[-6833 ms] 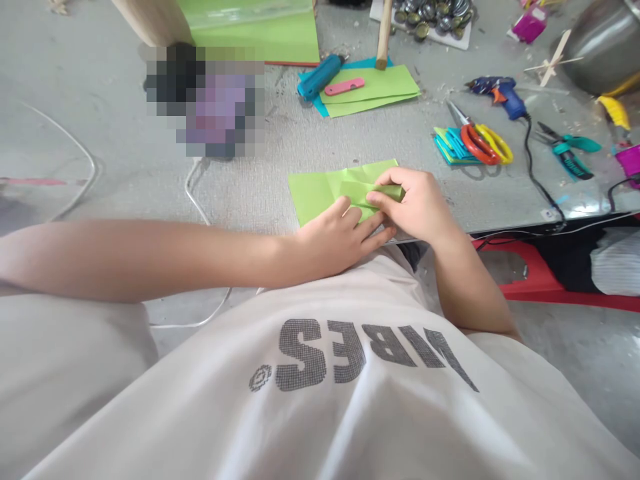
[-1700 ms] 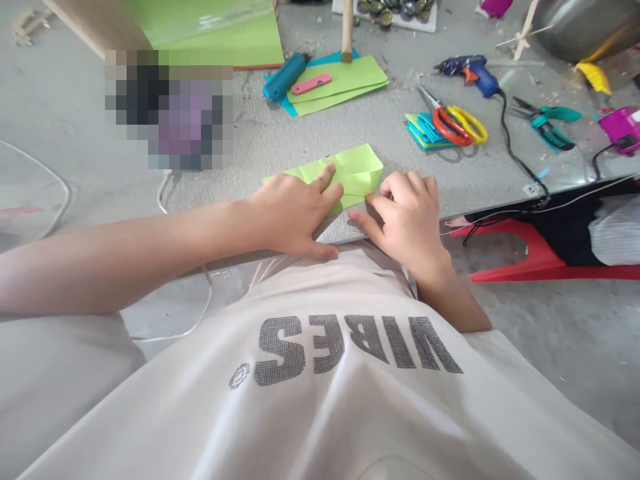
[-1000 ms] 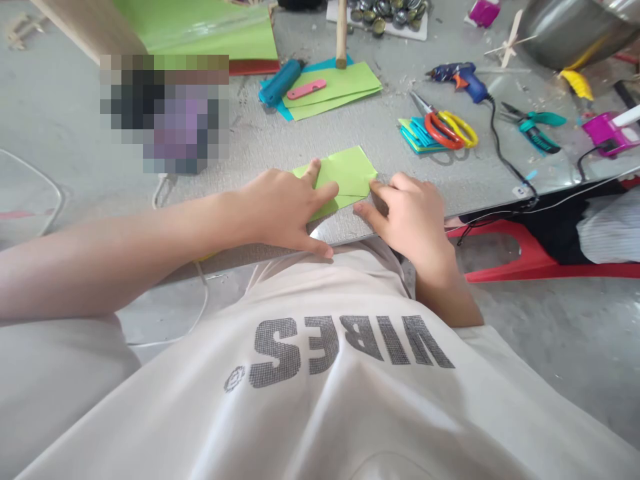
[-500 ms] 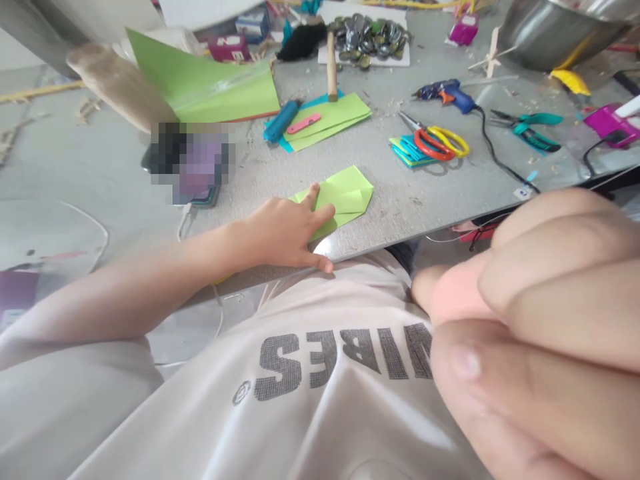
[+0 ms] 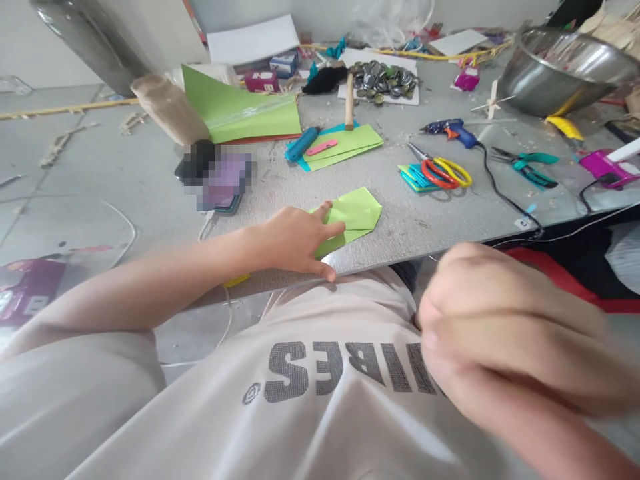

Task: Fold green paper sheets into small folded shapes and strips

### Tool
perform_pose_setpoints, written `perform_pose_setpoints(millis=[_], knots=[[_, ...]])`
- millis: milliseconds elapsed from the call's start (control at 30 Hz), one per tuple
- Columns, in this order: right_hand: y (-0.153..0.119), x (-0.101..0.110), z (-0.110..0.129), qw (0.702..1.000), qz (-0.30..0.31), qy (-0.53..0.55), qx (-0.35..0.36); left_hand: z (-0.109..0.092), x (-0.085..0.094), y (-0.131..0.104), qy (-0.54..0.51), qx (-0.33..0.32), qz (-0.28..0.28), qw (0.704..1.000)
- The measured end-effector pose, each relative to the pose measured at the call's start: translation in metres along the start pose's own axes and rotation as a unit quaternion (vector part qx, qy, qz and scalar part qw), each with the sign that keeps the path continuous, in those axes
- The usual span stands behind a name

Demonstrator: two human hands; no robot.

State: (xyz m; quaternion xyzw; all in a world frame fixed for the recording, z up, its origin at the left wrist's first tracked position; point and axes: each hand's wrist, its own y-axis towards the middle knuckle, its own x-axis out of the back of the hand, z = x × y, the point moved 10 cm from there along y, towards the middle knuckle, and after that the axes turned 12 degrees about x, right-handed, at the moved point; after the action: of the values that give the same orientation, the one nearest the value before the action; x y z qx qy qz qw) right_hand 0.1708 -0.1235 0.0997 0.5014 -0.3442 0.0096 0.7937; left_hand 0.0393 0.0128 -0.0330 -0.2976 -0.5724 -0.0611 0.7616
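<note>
A folded piece of green paper (image 5: pixel 357 210) lies near the table's front edge. My left hand (image 5: pixel 303 237) presses on its left end, fingers spread and thumb reaching the edge. Close to the camera, at the right, my right hand (image 5: pixel 490 320) is curled with its fingers closed, somewhat blurred; whatever may be inside it is hidden. Behind the folded piece are more green sheets (image 5: pixel 350 143), with a blue cutter (image 5: pixel 303 143) and a small pink tool (image 5: pixel 321 147) on top. Scissors with red and yellow handles (image 5: pixel 440 172) rest on small folded papers (image 5: pixel 413 179).
A glue gun (image 5: pixel 453 131), teal-handled pliers (image 5: pixel 533 167) and a metal bowl (image 5: pixel 540 80) occupy the right side. Bottle caps (image 5: pixel 380 81) are heaped at the back beside a wooden-handled brush (image 5: pixel 349 103). A phone (image 5: pixel 227 180) with a cable lies left.
My right hand has moved away from the camera, down and to the right, still curled. The view has tilted up slightly. My left hand stays on the green paper.
</note>
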Motion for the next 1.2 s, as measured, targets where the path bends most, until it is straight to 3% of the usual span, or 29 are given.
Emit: perform_pose_setpoints(millis=[100,233,300,400,533,733,833,933,1000,1100,1200], knots=[[-0.017,-0.026,-0.045,0.997,-0.021,0.03,0.073,0.006,0.005,-0.005,-0.029,-0.013,-0.016,0.999],[-0.055,-0.055,-0.133,0.986,0.048,-0.119,-0.109,0.007,0.006,-0.008,-0.041,-0.036,-0.015,0.998],[-0.072,-0.06,-0.152,0.958,0.088,-0.215,-0.166,0.007,0.007,-0.004,-0.03,-0.019,-0.02,0.999],[-0.08,-0.072,-0.151,0.941,0.142,-0.258,-0.166,0.009,0.009,0.006,-0.043,0.039,-0.053,0.997],[-0.075,-0.088,-0.146,0.952,0.163,-0.2,-0.167,0.008,0.006,0.015,-0.078,0.065,-0.129,0.986],[-0.08,-0.099,-0.158,0.975,0.094,0.008,-0.2,0.024,-0.011,0.022,-0.217,0.067,-0.175,0.958],[-0.084,-0.1,-0.16,0.978,0.037,0.103,-0.18,0.04,-0.015,0.03,-0.33,0.068,-0.183,0.924],[-0.077,-0.091,-0.154,0.981,-0.032,0.159,-0.11,0.054,-0.013,0.034,-0.441,0.048,-0.192,0.875],[-0.066,-0.078,-0.142,0.985,-0.072,0.154,-0.034,0.056,-0.002,0.029,-0.466,0.009,-0.226,0.856],[-0.051,-0.051,-0.115,0.985,-0.127,0.076,0.088,0.055,0.026,0.003,-0.432,-0.065,-0.348,0.83],[-0.046,-0.035,-0.09,0.97,-0.157,0.001,0.184,0.053,0.044,-0.035,-0.347,-0.139,-0.508,0.776]])
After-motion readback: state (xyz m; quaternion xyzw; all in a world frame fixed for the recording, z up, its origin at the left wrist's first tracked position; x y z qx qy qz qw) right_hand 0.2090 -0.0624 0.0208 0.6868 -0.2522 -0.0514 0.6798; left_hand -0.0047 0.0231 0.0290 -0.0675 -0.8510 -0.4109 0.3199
